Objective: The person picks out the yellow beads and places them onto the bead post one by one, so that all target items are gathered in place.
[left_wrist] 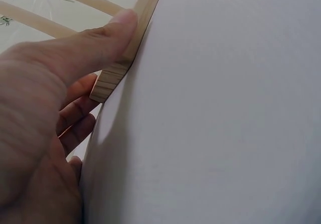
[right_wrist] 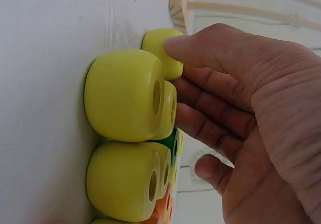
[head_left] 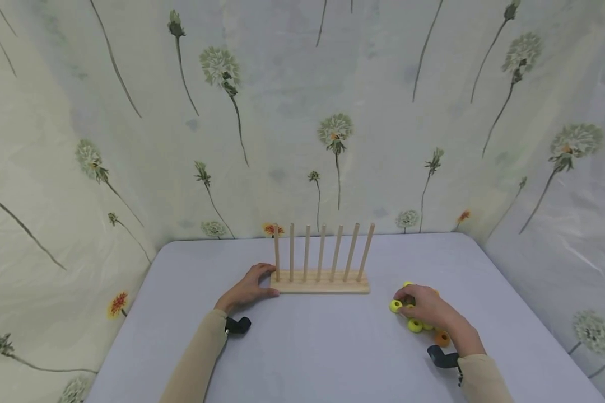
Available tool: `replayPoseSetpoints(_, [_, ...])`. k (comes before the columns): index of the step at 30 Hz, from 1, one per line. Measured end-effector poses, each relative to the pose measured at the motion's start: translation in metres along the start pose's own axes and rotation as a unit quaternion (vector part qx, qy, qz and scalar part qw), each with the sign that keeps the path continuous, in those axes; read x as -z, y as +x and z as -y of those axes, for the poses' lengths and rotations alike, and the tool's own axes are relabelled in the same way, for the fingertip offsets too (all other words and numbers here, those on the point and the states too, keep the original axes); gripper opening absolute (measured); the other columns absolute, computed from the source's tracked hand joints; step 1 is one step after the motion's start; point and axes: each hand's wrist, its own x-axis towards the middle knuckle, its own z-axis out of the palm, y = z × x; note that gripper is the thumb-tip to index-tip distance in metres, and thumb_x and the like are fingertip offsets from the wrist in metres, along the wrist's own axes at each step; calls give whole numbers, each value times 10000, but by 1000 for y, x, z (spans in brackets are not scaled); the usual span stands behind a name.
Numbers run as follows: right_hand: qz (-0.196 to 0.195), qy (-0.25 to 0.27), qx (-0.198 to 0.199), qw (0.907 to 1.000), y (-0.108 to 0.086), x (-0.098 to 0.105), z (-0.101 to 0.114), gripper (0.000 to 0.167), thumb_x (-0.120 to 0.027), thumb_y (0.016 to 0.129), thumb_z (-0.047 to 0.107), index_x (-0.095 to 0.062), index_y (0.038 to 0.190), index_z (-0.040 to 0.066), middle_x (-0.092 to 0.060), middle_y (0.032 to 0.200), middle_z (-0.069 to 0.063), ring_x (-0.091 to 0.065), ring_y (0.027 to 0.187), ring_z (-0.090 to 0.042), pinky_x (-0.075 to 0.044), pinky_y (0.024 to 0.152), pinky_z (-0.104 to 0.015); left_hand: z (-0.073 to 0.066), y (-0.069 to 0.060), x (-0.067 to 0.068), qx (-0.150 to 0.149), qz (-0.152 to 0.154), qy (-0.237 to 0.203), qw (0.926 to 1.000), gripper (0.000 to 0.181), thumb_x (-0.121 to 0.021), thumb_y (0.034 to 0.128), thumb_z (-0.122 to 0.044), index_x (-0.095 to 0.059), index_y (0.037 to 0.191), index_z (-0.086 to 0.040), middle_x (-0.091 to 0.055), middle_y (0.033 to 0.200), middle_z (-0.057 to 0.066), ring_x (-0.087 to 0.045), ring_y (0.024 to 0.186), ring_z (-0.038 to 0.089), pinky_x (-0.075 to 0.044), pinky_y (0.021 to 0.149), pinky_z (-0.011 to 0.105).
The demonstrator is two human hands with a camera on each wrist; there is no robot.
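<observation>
A wooden peg rack (head_left: 320, 286) with several upright dowels stands on the table. My left hand (head_left: 248, 288) grips its left end, the thumb along the front edge of the base and the fingers behind, as the left wrist view shows at the base's end (left_wrist: 108, 83). To the right of the rack, my right hand (head_left: 427, 307) pinches a yellow bead (right_wrist: 163, 50) between thumb and fingers, at the near side of a bead group. Other yellow beads (right_wrist: 120, 96), a green bead (right_wrist: 174, 146) and orange beads (head_left: 442, 338) lie beside and under that hand, partly hidden by it.
The white table (head_left: 327, 347) has rounded far corners. A cloth (head_left: 282, 140) printed with dandelions hangs behind it and along both sides. Dark wrist cameras (head_left: 238, 325) sit on both wrists, close above the tabletop.
</observation>
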Motion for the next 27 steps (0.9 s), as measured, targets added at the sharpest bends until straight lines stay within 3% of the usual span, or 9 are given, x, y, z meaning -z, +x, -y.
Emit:
replayPoseSetpoints(10, [27,116,51,9999,2,-2,-2,283,-746,839,252,-672,1097,163,-655,1063,23,-581,962,-140,-524,836,-397,2,2,-1,67,9,128,9999,739,-786,784,-403,-470,1408,-162,-359,1501,98,-244,1440,306,-208,1172,539])
replayPoseSetpoints(19, [9,185,133,9997,3,-3,-4,293,-756,831,281,-665,1085,167,-650,1040,37,-570,926,-122,-515,806,-357,6,1,-2,-105,-49,122,9999,739,-786,782,-407,-477,1401,-145,-365,1492,118,-253,1431,331,-218,1161,560])
replayPoseSetpoints(27, [-1,285,123,9995,2,-2,-1,347,-747,838,301,-633,1116,127,-639,1039,10,-555,904,-140,-501,772,-333,5,2,-1,-34,-9,216,9998,740,-783,786,-413,-471,1406,-155,-347,1505,126,-242,1440,327,-212,1171,543])
